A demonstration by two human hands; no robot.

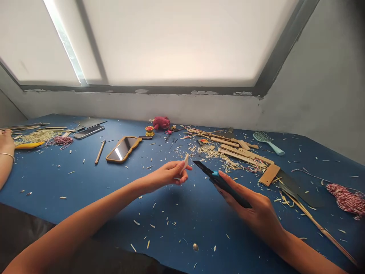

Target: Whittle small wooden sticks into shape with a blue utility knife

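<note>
My left hand (171, 173) pinches a small pale piece of wood (186, 161), whose tip sticks up past the fingers. In my right hand (258, 209) is a black utility knife (228, 186) with a light blue slider. Its dark blade is out and points up and left toward the wood piece, a short gap away. Both hands are above the blue table (114, 205), where pale shavings lie scattered. Fingers hide the lower part of the wood piece.
A phone (123, 149) with a wavy case lies left of centre. Bamboo strips (242, 154), a shavings pile, a hairbrush (268, 142) and red-white string (346, 199) lie to the right. Another person's hand (5, 146) is at the far left near a yellow-handled tool (30, 145).
</note>
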